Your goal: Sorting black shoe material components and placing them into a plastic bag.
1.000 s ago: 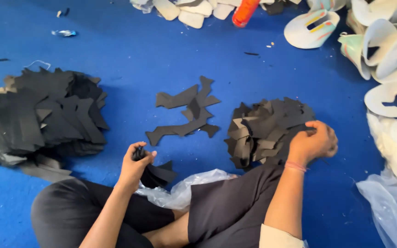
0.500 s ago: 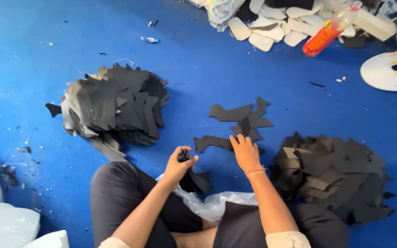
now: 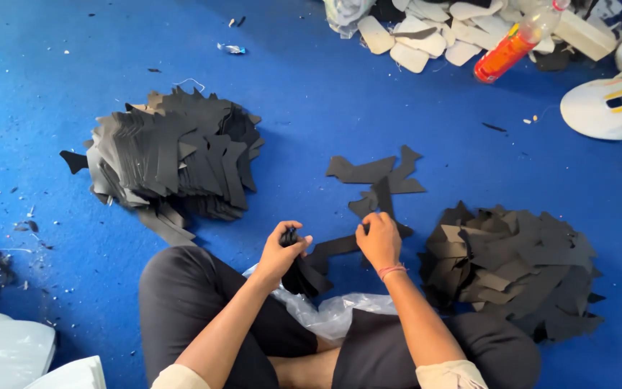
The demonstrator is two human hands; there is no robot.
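2 hands (image 3: 332, 245) grip black cutouts (image 3: 340, 248) over clear bag (image 3: 332, 313).

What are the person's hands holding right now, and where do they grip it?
The left hand pinches a bunch of flat black cut-out pieces by its top end. The right hand grips the end of one long black piece on the blue floor.

Bare blue floor (image 3: 304, 108) is lying open ahead, between the left stack of black pieces (image 3: 174, 162) and the right heap (image 3: 516, 270). Loose black cutouts (image 3: 379, 180) are sitting mid-gap. A plastic bag (image 3: 325, 313) is crowding the lap.
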